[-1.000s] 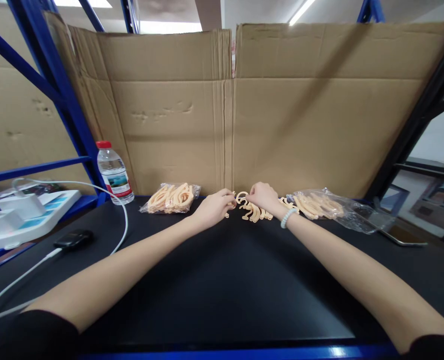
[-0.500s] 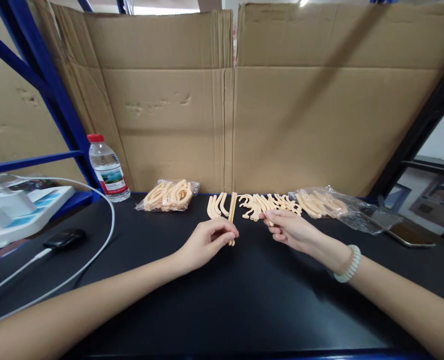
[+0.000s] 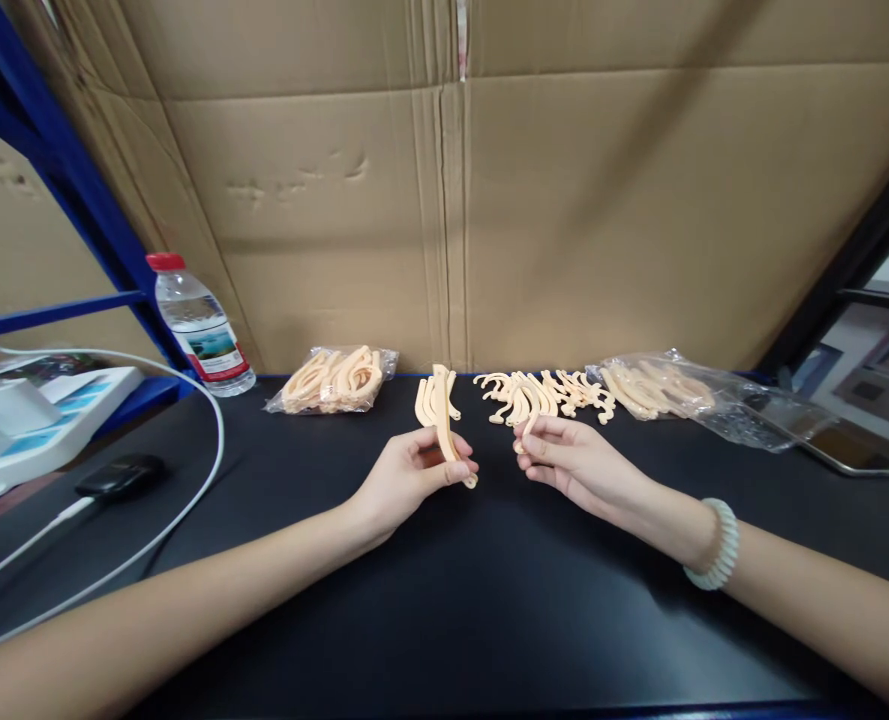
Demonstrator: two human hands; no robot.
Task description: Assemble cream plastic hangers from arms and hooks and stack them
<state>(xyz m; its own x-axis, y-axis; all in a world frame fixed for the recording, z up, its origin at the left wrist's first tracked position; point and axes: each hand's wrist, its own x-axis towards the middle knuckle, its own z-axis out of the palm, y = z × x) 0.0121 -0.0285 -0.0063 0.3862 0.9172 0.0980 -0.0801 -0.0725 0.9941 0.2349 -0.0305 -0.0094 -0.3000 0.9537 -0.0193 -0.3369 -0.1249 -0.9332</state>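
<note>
My left hand (image 3: 403,482) is closed on a long, slightly curved tan strip (image 3: 444,415), which leans upright between thumb and fingers; a rounded end with a small hole shows below the fingertips. To its right, my right hand (image 3: 586,468) pinches a small curved tan piece (image 3: 520,446), partly hidden by the fingers. Just behind the left hand lie several loose curved strips (image 3: 424,402), side by side. Beyond the right hand is a spread pile of curved and wavy tan pieces (image 3: 504,390). The two hands are apart.
Clear plastic bags of tan strips lie at left (image 3: 331,380) and right (image 3: 658,388). A phone (image 3: 856,447) is at far right. A red-capped water bottle (image 3: 208,340), a power strip (image 3: 114,400), a white cable (image 3: 219,440) and a black device (image 3: 120,476) are at left. Cardboard (image 3: 301,220) stands behind.
The strip in my left hand has turned so its broad side shows and its top tilts left. My right hand has drawn the small piece slightly toward me. The view has dipped downward.
</note>
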